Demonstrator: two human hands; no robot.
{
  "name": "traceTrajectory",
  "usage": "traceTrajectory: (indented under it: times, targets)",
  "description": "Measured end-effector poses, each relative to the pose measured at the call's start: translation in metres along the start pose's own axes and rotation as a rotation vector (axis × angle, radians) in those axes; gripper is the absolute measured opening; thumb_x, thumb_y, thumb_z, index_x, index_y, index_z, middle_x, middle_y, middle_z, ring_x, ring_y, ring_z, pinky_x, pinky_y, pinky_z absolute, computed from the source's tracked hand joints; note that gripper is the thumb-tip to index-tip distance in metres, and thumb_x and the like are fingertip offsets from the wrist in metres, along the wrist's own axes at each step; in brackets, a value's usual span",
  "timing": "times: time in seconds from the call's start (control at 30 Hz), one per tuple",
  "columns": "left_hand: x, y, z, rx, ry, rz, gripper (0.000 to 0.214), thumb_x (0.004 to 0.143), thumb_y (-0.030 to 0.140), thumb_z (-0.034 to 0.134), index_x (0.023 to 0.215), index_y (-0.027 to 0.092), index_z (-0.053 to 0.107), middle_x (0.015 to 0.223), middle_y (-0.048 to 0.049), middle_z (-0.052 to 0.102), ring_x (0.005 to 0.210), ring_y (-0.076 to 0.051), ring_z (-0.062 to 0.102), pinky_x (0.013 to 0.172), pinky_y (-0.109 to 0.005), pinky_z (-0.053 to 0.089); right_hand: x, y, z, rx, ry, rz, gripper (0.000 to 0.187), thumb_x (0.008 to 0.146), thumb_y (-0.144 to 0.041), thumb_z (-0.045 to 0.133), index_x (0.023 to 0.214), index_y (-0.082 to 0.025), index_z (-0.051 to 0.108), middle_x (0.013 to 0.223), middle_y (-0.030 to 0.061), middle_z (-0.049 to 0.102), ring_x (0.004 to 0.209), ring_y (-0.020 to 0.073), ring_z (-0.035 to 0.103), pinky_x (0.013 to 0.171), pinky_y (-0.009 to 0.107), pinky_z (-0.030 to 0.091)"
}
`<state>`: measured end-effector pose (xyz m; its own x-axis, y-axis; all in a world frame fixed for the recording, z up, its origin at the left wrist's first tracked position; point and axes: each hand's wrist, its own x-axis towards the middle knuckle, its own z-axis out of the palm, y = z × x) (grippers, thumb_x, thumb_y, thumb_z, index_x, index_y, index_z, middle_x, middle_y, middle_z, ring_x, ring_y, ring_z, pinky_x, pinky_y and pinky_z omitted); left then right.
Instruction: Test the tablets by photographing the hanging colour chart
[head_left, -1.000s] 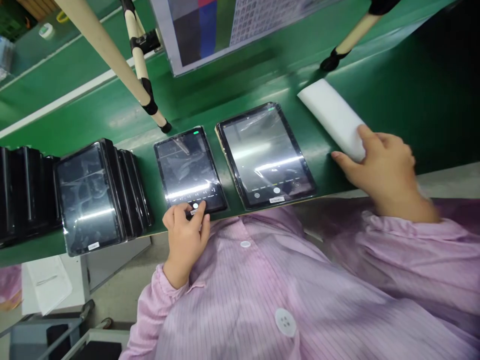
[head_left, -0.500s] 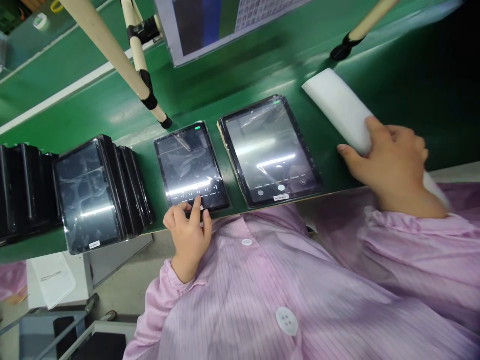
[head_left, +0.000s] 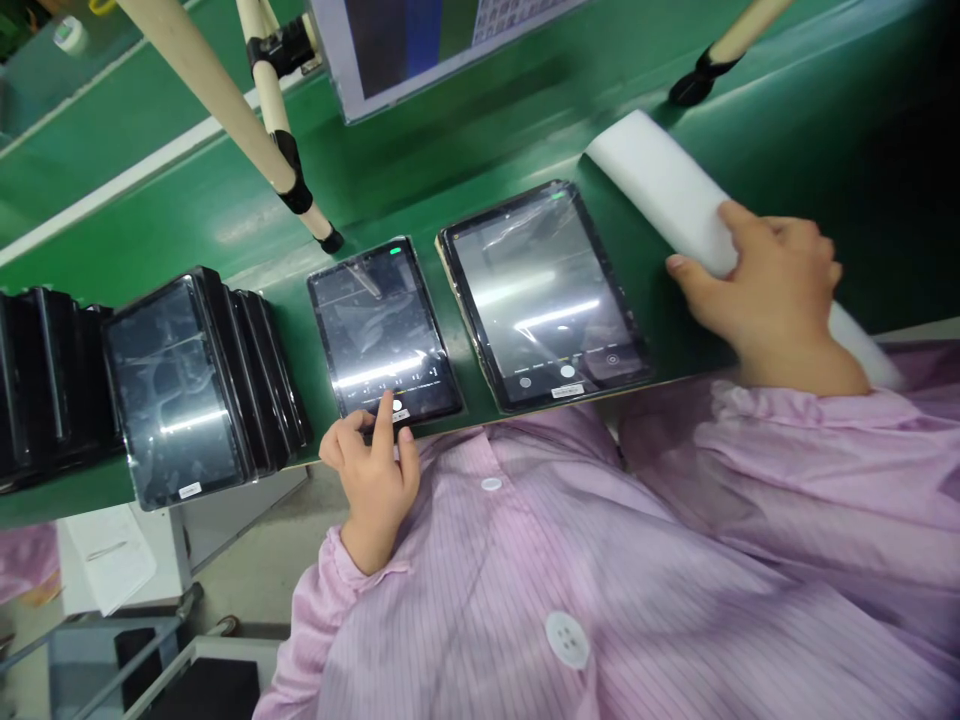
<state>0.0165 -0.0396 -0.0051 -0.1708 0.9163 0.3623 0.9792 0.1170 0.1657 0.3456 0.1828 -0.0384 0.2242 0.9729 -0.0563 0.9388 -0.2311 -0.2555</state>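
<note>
My left hand [head_left: 375, 480] is at the lower edge of a tablet [head_left: 384, 325] with a lit camera-like screen. Its index finger points at the controls near the bottom; I cannot tell if the tip touches the glass. The thumb is apart and nothing is in this hand. My right hand [head_left: 776, 290] is wrapped over a long white roll [head_left: 660, 180] lying slantwise at the right. A second, larger-looking tablet [head_left: 544, 290], its camera-like screen also lit, lies between my hands, touched by neither.
A stack of tablets [head_left: 180, 390] leans at the left of the green bench [head_left: 420, 190], with more dark tablets [head_left: 52, 380] beyond. Cream pipe legs [head_left: 217, 110] stand on the bench, holding a printed sheet [head_left: 420, 50]. Below left are papers [head_left: 112, 555] and a cart [head_left: 97, 660].
My right hand and the white roll have shifted slightly up and to the left. My left index finger has drawn back a little, uncovering the round white button. The tablets lie as before.
</note>
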Motion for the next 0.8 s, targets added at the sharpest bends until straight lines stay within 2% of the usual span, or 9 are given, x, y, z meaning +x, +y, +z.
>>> traceTrajectory:
  times: [0.1,0.2,0.33,0.47,0.63,0.8]
  targets:
    - [-0.005,-0.004,-0.002,-0.054,0.02,0.019,0.036,0.096,0.024,0.051,0.124,0.016,0.072,0.104,-0.0129,0.05,0.105,-0.027,0.044,0.095,-0.046,0.037,0.007,-0.005,0.003,0.022,0.026,0.03,0.069,0.095,-0.062,0.047,0.153,-0.027,0.042,0.144,0.0194,0.044,0.132,0.0353,0.039,0.104,0.053,0.029]
    - [-0.01,-0.003,-0.001,-0.078,-0.025,0.046,0.033,0.095,0.023,0.053,0.119,0.018,0.075,0.106,-0.0125,0.047,0.106,-0.027,0.045,0.095,-0.045,0.037,0.011,-0.01,0.007,0.018,0.066,0.063,0.068,0.094,-0.06,0.051,0.153,-0.027,0.042,0.144,0.0184,0.044,0.133,0.035,0.038,0.106,0.054,0.029]
    - [-0.011,0.003,0.002,-0.08,-0.105,0.066,0.035,0.095,0.025,0.054,0.124,0.023,0.073,0.112,-0.0132,0.044,0.109,-0.029,0.041,0.096,-0.048,0.036,0.013,-0.012,0.011,0.009,0.103,0.056,0.066,0.093,-0.056,0.054,0.151,-0.026,0.046,0.141,0.0193,0.046,0.131,0.0358,0.041,0.102,0.054,0.031]
    - [-0.009,0.008,0.004,-0.091,-0.148,0.059,0.036,0.094,0.027,0.055,0.126,0.026,0.073,0.116,-0.0139,0.042,0.11,-0.03,0.039,0.097,-0.05,0.037,0.011,-0.013,0.013,0.0,0.137,0.056,0.065,0.095,-0.059,0.049,0.15,-0.025,0.048,0.139,0.021,0.049,0.128,0.0368,0.043,0.099,0.054,0.032]
    - [-0.007,0.011,0.006,-0.096,-0.146,0.038,0.036,0.093,0.028,0.057,0.126,0.028,0.073,0.117,-0.014,0.043,0.112,-0.031,0.039,0.098,-0.051,0.036,0.009,-0.015,0.011,-0.013,0.162,0.028,0.064,0.095,-0.055,0.05,0.149,-0.022,0.049,0.139,0.0238,0.051,0.127,0.0389,0.045,0.097,0.057,0.035]
    - [-0.006,0.011,0.01,-0.078,-0.119,0.039,0.036,0.094,0.029,0.057,0.126,0.028,0.073,0.117,-0.0141,0.043,0.112,-0.032,0.039,0.099,-0.051,0.035,0.009,-0.017,0.009,-0.034,0.147,0.059,0.065,0.096,-0.056,0.048,0.151,-0.022,0.048,0.144,0.0229,0.05,0.13,0.0392,0.046,0.1,0.054,0.034]
